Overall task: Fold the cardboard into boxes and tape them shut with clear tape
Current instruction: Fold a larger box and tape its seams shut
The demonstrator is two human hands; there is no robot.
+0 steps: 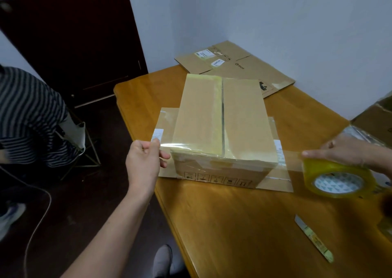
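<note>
Left hand (144, 163) fingers pinch tape strip (293, 161) end, centre-left beside box (203, 116); right hand (343, 150) grips tape roll (314, 171), right edge.

"PICO" logo (240, 66), probably, on flat cardboard (265, 74); white labels (203, 54) illegible.

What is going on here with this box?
A person is taping a folded cardboard box on the wooden table. The left hand pinches the free end of a clear tape strip stretched across the box's near top edge; the right hand holds the tape roll. The strip is not cut yet. At the far end lies flat cardboard; a knife lies nearer, on the right.
</note>
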